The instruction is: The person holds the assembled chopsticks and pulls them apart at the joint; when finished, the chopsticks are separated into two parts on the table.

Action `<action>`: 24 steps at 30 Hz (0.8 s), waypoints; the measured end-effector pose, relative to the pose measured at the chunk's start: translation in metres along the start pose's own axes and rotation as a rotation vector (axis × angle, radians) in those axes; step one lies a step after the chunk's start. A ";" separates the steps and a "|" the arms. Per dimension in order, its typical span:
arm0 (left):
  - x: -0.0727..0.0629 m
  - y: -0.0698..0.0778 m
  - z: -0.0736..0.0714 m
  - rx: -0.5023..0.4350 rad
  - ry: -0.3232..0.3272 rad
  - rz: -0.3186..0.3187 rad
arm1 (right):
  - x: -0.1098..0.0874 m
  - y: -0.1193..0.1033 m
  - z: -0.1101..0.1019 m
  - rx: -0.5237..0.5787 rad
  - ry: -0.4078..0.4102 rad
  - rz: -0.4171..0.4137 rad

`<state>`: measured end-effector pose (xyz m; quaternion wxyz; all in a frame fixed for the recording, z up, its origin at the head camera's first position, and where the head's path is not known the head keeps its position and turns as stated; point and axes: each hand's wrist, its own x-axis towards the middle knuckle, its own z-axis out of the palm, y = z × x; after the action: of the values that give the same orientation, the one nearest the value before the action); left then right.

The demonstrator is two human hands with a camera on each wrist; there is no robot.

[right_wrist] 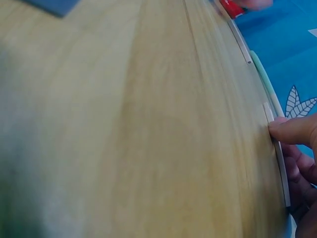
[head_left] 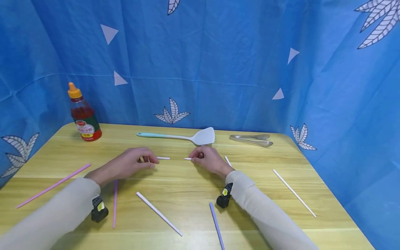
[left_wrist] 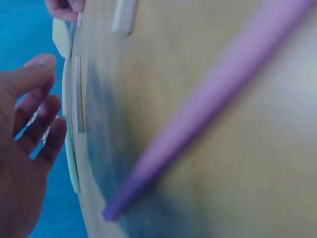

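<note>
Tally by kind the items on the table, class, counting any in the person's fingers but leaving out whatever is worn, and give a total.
Thin sticks: 8
Sauce bottle: 1
Spatula: 1
Tongs: 1
Total: 11

There are eight sticks (head_left: 159,214), one sauce bottle (head_left: 85,119), one spatula (head_left: 203,136) and one pair of tongs (head_left: 254,142).

Site: curtained tabletop booth; wider room type undetermined. Blue printed cloth (head_left: 237,52) hangs behind and at both sides of the wood-grain table (head_left: 187,201). Along table's far edge: sauce bottle (head_left: 85,119), spatula (head_left: 203,137), tongs (head_left: 250,141).
</note>
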<state>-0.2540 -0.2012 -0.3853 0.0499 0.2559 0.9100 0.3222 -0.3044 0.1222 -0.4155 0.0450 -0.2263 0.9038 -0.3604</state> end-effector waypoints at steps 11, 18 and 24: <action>-0.048 0.011 0.009 -0.220 -0.209 0.082 | -0.001 -0.002 0.000 -0.021 -0.001 -0.012; -0.057 0.013 0.017 -0.174 -0.261 0.169 | -0.002 -0.001 -0.001 -0.006 0.011 -0.004; -0.057 0.015 0.021 -0.119 -0.267 0.187 | -0.004 -0.003 -0.002 0.000 0.054 -0.008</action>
<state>-0.1926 -0.2082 -0.3974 0.1550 0.3764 0.8469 0.3420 -0.2998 0.1237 -0.4121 0.0193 -0.2202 0.9038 -0.3664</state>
